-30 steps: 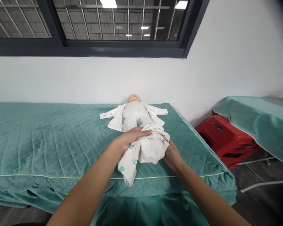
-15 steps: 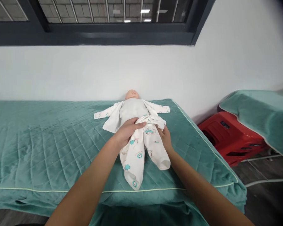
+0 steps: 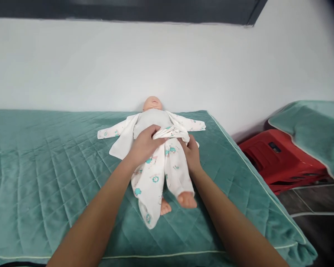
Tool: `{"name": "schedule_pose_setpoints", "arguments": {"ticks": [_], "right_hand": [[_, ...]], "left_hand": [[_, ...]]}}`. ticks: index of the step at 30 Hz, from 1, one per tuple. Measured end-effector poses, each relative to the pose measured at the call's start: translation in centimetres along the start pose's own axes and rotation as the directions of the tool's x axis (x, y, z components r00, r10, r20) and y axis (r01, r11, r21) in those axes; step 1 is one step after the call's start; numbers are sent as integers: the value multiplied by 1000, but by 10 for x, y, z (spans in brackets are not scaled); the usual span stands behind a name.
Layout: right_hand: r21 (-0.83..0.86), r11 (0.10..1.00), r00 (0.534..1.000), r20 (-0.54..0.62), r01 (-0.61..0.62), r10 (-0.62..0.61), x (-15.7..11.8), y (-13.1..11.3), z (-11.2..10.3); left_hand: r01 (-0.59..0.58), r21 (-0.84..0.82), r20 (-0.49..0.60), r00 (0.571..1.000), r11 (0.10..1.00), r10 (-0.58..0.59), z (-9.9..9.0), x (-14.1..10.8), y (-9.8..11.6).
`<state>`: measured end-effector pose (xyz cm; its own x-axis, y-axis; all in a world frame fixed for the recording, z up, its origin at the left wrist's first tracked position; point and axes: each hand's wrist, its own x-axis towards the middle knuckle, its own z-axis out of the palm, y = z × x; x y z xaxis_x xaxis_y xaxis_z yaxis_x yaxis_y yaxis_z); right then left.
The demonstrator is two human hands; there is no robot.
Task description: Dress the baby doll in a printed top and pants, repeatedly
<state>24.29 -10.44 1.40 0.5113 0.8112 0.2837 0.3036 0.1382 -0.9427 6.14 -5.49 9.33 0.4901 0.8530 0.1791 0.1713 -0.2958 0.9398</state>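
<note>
Whereas a second earlier the white pants [image 3: 174,163] were bunched below the crotch of the doll [image 3: 151,119], I now logged their waistband up across its lower torso. One smooth foot [image 3: 187,200] poked through a cuff; another foot [image 3: 165,207] showed beside the other, drooping leg. Pants were thin, wrinkled cloth with teal animal prints, above a quilted green bed cover [image 3: 58,178]. Left hand [image 3: 144,145] was closed on the waistband, thumb lying over it. Right hand [image 3: 191,152] was curled around the opposite side, fingertips partly hidden. Both forearms reached forward, converging.
</note>
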Motion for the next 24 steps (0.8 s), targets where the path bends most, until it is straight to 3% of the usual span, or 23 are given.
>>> {"name": "schedule_pose_setpoints", "arguments": {"ticks": [5,10,12,15,19,20,21,22,24], "right_hand": [[26,1000,998,59,5,-6,-15,-2,0],[111,978,945,259,177,-200,-19,-21,-9],[106,974,894,386,202,-228,-14,-36,-11],[37,982,789,591,183,-169,2,-67,-6],[-170,973,574,818,158,49,22,-100,15],[-172,976,540,838,136,73,25,-102,20],[-151,984,536,841,93,78,27,-101,24],[-109,994,562,824,32,72,28,-98,27],[24,992,663,745,-128,68,28,-87,31]], "left_hand": [[85,-357,60,996,930,-68,-9,-11,-31],[86,-675,74,996,732,-49,-21,-16,-49],[84,-730,56,996,678,-64,-22,-16,-52],[94,-775,62,995,624,-73,-22,-16,-51],[98,-773,73,995,627,-65,-19,-18,-50],[95,-766,67,995,636,-69,-19,-18,-49],[91,-758,57,996,646,-73,-20,-18,-49],[85,-750,50,996,656,-72,-21,-18,-49],[102,-715,96,994,691,-47,-25,-17,-49]]}}
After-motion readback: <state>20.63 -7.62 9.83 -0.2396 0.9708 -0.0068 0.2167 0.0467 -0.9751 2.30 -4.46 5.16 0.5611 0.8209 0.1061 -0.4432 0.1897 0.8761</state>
